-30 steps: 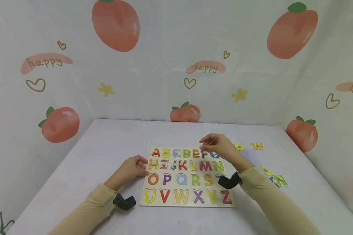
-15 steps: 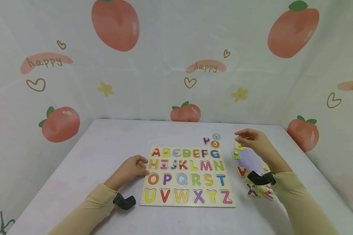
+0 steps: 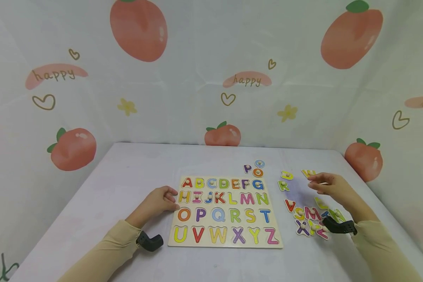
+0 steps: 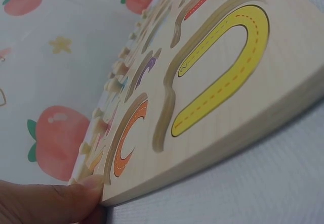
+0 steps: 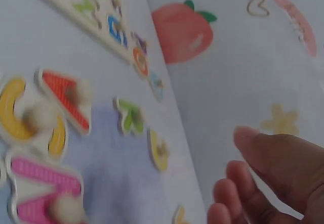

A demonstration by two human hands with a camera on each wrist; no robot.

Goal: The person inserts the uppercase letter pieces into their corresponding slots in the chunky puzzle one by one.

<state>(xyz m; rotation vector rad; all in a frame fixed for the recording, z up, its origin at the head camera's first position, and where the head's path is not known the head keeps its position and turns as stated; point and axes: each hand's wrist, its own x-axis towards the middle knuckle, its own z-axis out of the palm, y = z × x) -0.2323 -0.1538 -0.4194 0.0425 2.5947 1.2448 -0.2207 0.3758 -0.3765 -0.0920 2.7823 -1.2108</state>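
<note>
A wooden alphabet puzzle board (image 3: 228,243) lies flat on the table. Knobbed letters A to K sit in its top two rows; the other slots show bare printed letters. My left hand (image 3: 156,203) rests at the board's left edge, and in the left wrist view its thumb (image 4: 76,196) touches the edge. To the right of the board, my right hand (image 3: 328,185) is above the loose letters, just beside the yellow W piece (image 3: 307,172). Its fingers are loosely bent, with nothing visible between thumb and fingertips in the right wrist view.
Loose P (image 3: 247,169), Q (image 3: 259,163) and O (image 3: 257,172) pieces lie behind the board. Right of it are the R (image 3: 283,185), the red V (image 3: 290,205), a pink M (image 3: 312,213), the X (image 3: 302,228) and several others. Patterned cloth (image 3: 176,117) rises behind the table.
My right hand has moved from above the board's top-right letters out to the right, then down and nearer over the loose pieces. The left hand has stayed at the board's edge.
</note>
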